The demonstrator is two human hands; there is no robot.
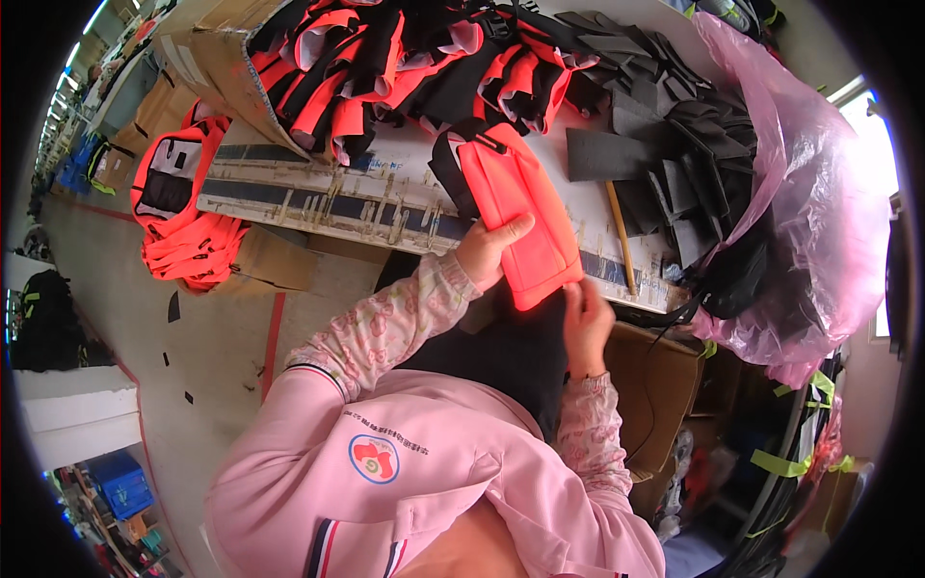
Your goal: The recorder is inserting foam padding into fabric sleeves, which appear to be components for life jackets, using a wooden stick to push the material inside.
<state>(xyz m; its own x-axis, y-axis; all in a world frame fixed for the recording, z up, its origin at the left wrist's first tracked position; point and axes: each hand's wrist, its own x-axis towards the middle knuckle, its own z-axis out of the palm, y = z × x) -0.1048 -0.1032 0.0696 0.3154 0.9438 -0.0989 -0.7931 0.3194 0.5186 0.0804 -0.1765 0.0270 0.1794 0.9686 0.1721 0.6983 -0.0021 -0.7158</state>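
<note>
A bright coral sewn bag piece (525, 197), long and boxy with a black strap at its far end, is held over the near edge of the table. My left hand (493, 252) is closed around its left side, thumb lying on top. At the piece's lower right corner, my right hand (586, 323) has its fingers pinched together at the edge; its fingertips are slightly blurred. Beyond the piece lies a heap of coral and black bag parts (385, 77). To the right, many dark grey foam-like pads (626, 154) are piled loosely on the worktable (385, 207).
A wooden stick (620, 236) lies right of the piece. A large pink plastic bag (819, 231) bulges at the table's right end. One cardboard box (207, 58) stands at the back left, another (650, 385) below the table. Coral bags (188, 217) are stacked at the left.
</note>
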